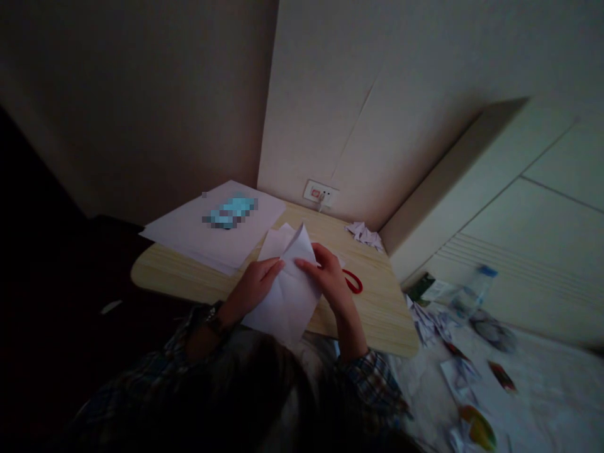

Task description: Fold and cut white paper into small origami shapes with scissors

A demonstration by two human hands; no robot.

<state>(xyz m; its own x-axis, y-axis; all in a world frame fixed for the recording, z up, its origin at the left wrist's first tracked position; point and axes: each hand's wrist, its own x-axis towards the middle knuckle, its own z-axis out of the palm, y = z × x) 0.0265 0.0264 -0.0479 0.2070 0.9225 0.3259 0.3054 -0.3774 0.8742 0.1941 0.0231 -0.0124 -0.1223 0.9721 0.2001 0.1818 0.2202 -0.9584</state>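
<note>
A white sheet of paper is held up over the near edge of the small wooden table, its top folded to a point. My left hand pinches its left side, thumb on the near face. On the right side, my right hand grips the folded upper part between thumb and fingers. Behind the sheet, more white paper lies on the table. A red loop handle, perhaps of scissors, shows just right of my right hand; the rest of it is hidden.
On the table, a stack of white paper bears a blurred-out light-blue item. Folded paper pieces lie by the wall, near a socket. To the right are more folded pieces and a clear bottle with a blue cap.
</note>
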